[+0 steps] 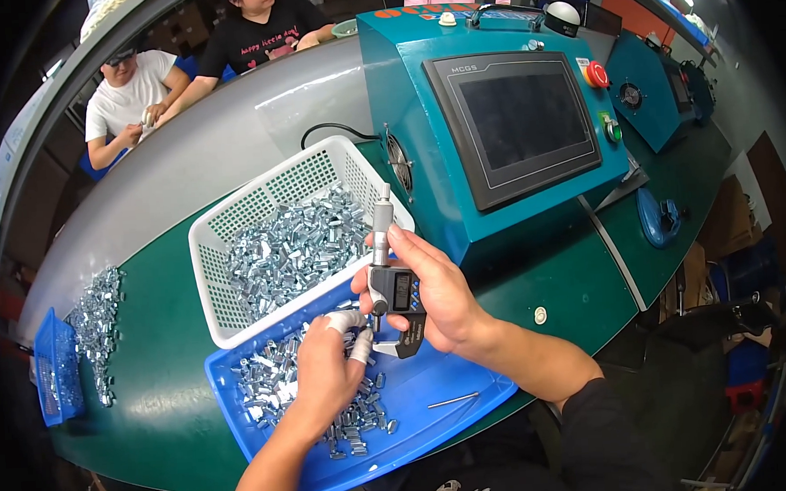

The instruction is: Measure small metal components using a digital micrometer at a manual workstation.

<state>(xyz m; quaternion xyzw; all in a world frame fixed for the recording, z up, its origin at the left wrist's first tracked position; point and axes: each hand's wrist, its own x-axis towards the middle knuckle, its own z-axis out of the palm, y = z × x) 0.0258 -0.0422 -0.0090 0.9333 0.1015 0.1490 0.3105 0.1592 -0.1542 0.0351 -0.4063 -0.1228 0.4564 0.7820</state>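
My right hand (444,287) grips a digital micrometer (404,285), its thimble pointing up and its small display facing me. Close to the micrometer's jaws, my left hand (328,369) has its fingers pinched together, with white covers on the fingertips. Whatever lies between those fingers is too small and hidden to make out. Both hands are over a blue tray (444,376), where many small shiny metal parts (271,376) are heaped on the left side. A thin metal rod (454,400) lies on the tray's right part.
Beyond the tray, touching it, stands a white perforated basket (213,295) full of similar metal parts. A teal machine (413,120) with a dark screen stands behind. At far left are a small blue basket (48,370) and a loose pile of parts (99,319). People sit across the green table (163,346).
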